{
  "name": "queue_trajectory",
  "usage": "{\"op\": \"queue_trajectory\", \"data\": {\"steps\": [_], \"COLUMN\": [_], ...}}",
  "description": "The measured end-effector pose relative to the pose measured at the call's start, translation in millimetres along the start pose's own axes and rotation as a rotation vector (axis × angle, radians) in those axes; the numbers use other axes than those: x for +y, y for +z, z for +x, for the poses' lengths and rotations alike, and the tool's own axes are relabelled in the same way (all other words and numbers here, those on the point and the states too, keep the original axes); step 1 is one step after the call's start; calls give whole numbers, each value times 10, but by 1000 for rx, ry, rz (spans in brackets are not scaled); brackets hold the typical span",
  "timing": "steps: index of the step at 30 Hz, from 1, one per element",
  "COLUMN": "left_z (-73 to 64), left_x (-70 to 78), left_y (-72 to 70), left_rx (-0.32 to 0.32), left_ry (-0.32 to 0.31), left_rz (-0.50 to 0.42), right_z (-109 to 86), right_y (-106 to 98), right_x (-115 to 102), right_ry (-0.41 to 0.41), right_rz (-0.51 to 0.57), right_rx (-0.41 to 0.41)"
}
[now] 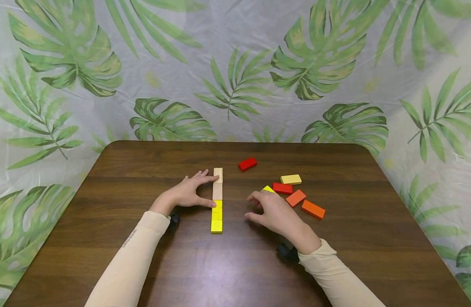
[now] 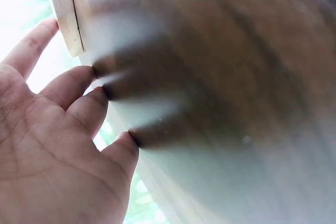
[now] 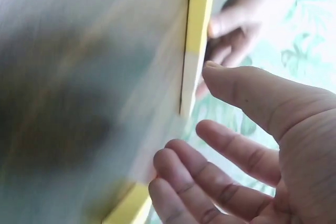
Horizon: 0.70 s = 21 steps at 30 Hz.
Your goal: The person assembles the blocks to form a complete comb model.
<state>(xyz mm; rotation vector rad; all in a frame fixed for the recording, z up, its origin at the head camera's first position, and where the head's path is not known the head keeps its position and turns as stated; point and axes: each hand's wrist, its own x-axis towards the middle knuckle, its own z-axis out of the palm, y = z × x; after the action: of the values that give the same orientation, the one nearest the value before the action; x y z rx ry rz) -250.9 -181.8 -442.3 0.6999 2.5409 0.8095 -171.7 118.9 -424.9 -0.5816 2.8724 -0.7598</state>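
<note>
A straight row of flat wooden blocks runs away from me on the table: a striped natural block (image 1: 218, 174) at the far end, a pale block (image 1: 218, 191), then a yellow block (image 1: 217, 209) and another yellow block (image 1: 216, 226) nearest me. My left hand (image 1: 187, 192) lies along the row's left side, index fingertip at the striped block and thumb tip at the farther yellow one. In the left wrist view its other fingertips (image 2: 128, 137) rest on the tabletop. My right hand (image 1: 275, 213) holds nothing, fingers loosely bent, just before a partly hidden yellow block (image 1: 268, 189).
Right of the row lie loose blocks: a red block (image 1: 247, 164) at the back, a cream block (image 1: 291, 179), a second red block (image 1: 282, 188) and two orange blocks (image 1: 313, 209). Behind the brown table (image 1: 105, 192) hangs a leaf-patterned cloth (image 1: 235, 123).
</note>
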Motion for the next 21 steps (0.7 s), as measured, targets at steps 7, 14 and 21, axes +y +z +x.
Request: {"op": "queue_trajectory", "data": {"steps": [7, 14, 21], "left_z": [-7, -18, -53], "left_x": [6, 3, 33], "left_y": [11, 40, 54], "left_rx": [9, 17, 11], "left_ry": [2, 7, 12], "left_rz": [4, 8, 4], "right_z": [-42, -83, -72], "right_y": [-181, -239, -254], "right_x": [270, 425, 508], "right_ry": [34, 47, 51], "right_rz": [-29, -74, -67], "right_rx": [36, 93, 95]}}
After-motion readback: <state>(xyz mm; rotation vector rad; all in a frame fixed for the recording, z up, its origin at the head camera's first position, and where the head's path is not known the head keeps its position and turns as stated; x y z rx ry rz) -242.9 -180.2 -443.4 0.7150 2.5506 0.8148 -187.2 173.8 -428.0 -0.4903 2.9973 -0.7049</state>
